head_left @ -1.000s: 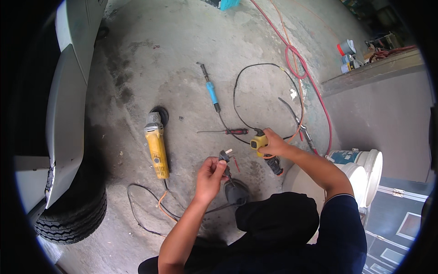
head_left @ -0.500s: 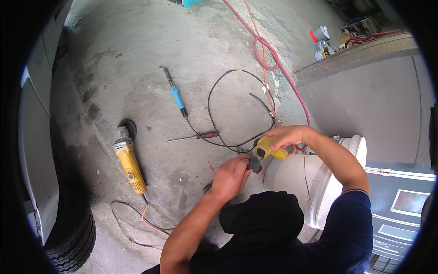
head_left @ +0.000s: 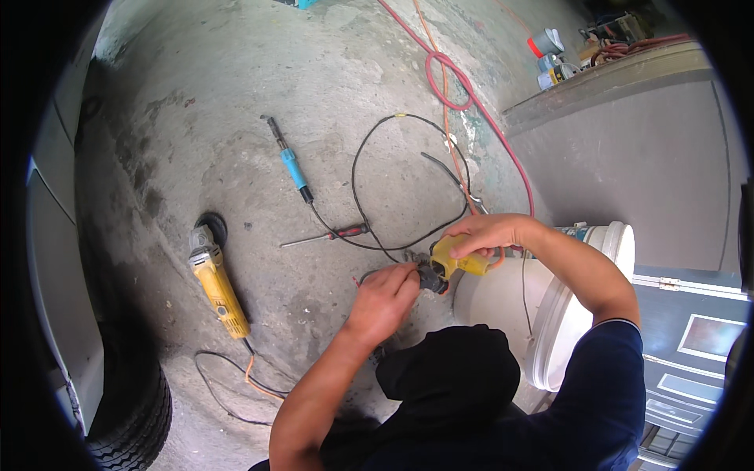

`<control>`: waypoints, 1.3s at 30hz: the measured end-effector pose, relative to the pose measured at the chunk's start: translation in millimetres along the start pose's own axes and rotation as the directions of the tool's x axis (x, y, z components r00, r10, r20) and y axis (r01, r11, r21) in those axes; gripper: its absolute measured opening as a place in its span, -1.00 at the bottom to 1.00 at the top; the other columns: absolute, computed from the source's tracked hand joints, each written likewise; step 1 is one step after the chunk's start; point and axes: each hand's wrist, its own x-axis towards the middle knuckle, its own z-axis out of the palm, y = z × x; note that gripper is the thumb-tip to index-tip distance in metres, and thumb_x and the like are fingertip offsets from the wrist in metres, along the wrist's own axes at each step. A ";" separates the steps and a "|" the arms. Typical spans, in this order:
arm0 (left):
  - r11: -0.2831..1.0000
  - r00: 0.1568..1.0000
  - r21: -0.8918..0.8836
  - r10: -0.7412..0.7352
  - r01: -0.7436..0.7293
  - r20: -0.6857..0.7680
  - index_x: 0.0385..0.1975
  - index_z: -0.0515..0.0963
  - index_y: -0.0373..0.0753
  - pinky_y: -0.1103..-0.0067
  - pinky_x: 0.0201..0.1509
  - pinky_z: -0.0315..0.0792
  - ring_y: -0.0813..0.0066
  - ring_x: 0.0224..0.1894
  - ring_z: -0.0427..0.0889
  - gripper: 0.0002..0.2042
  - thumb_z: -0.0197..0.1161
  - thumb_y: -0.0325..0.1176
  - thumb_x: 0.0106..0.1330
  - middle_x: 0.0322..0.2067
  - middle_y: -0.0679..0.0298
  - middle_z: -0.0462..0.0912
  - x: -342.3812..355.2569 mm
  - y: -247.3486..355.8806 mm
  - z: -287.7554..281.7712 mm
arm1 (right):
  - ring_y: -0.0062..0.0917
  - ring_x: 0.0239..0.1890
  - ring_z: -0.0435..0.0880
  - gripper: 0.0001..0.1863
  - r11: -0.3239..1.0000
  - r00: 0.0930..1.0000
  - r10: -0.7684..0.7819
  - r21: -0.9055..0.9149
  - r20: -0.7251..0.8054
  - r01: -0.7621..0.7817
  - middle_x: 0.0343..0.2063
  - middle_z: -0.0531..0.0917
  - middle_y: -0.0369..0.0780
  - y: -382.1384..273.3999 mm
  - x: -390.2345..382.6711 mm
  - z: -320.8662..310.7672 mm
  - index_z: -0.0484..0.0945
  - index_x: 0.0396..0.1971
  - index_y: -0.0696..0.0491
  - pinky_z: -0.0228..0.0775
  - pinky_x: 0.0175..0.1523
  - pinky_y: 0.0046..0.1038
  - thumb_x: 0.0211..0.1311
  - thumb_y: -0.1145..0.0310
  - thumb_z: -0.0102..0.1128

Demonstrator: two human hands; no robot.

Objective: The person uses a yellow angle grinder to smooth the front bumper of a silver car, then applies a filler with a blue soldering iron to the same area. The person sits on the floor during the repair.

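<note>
My right hand (head_left: 485, 232) is wrapped over the top of a yellow cord connector (head_left: 463, 259), an outlet block with an orange cord at its right end. Thumb and fingers of my left hand (head_left: 385, 297) are closed on a dark plug (head_left: 430, 277) at the connector's left end. The two pieces meet or nearly meet; I cannot tell whether the prongs are in. Just beyond my hands, a red-and-black screwdriver (head_left: 349, 232) lies on the concrete. Past it rests a blue inline power tool (head_left: 292, 168) with a black cord (head_left: 355, 169) looping toward my hands.
A yellow angle grinder (head_left: 220, 294) lies to the left, near a tire (head_left: 141, 416). White buckets (head_left: 542, 322) lie on their side by my right forearm. A red hose (head_left: 491, 110) and an orange cord (head_left: 447, 102) cross the floor beside a grey ledge (head_left: 613, 86).
My left hand has shifted slightly left, its fingers still on the dark plug. The connector in my right hand has moved a little left too. The whole view has shifted slightly.
</note>
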 end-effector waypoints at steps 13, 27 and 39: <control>0.994 0.995 0.047 0.093 -0.094 0.041 -0.21 0.51 -0.31 0.35 -0.12 0.56 0.13 -0.13 0.64 -0.70 0.32 -0.47 0.02 -0.11 0.12 0.58 3.2 0.0 1.3 | -0.80 -0.61 0.27 -0.52 0.999 0.999 -0.039 0.032 -0.003 0.039 -0.57 0.43 -0.45 13.9 -3.8 18.0 0.57 -0.16 0.08 0.05 -0.57 -0.65 0.26 -0.09 0.22; 0.826 0.876 0.330 -0.355 0.457 -0.326 0.12 0.42 -0.35 0.13 0.29 0.29 -0.10 0.24 0.37 -0.37 0.48 -0.31 0.01 0.19 -0.06 0.41 -70.8 -44.2 -67.6 | -0.39 -0.19 0.65 -0.44 0.898 0.857 -0.222 -0.439 -0.464 -0.005 -0.26 0.67 -0.13 99.1 -1.5 -114.6 0.55 -0.09 0.17 0.46 -0.06 -0.36 -0.04 0.14 0.45; 0.016 -0.002 -0.040 -0.908 0.999 -0.420 -0.01 0.43 -0.37 0.26 -0.07 0.54 0.00 -0.18 0.69 -0.29 0.44 0.04 -0.06 -0.25 -0.05 0.69 -198.3 -152.2 -138.5 | -0.16 -0.10 0.69 -0.44 0.663 0.572 -0.270 -0.580 -0.775 -0.473 -0.17 0.68 0.01 184.7 35.3 -146.9 0.55 0.02 0.15 0.52 0.01 -0.25 -0.08 0.34 0.37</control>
